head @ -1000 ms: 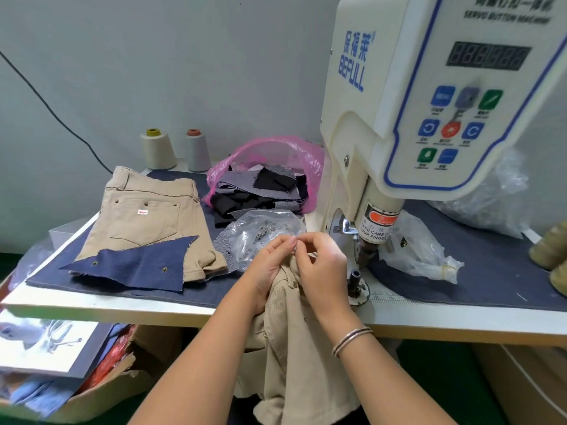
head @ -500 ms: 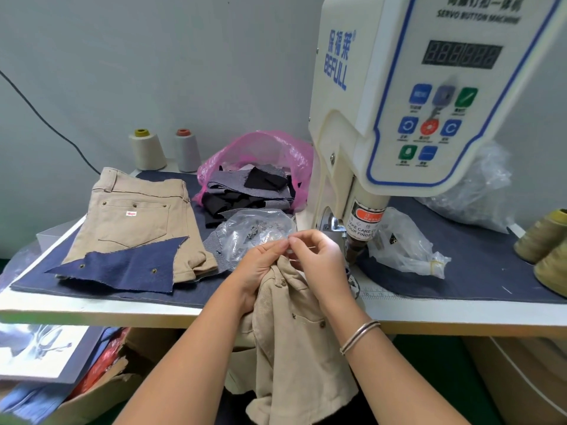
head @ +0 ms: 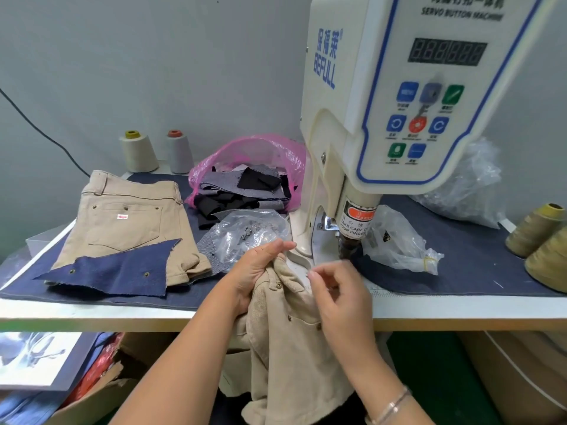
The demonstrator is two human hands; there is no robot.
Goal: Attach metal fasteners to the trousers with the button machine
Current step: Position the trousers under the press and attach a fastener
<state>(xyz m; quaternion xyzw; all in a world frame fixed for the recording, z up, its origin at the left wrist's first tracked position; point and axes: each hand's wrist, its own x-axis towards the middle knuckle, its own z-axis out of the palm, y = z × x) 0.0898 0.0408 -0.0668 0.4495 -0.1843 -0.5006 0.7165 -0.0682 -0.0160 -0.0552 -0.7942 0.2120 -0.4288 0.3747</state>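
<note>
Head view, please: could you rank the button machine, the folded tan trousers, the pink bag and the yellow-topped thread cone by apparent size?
1. button machine, though nearest the camera
2. folded tan trousers
3. pink bag
4. yellow-topped thread cone

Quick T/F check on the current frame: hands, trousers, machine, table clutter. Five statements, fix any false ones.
1. The left hand grips the beige trousers at the table edge. True.
2. The right hand is pressing a button on the machine panel. False: it is low, beside the trousers, fingers curled, near the machine's base.
3. A second pair of beige trousers lies folded on the table's left. True.
4. The pink bag holds thread cones. False: it holds dark and grey fabric scraps.
5. A blue denim scrap lies over the folded trousers. True.
</note>
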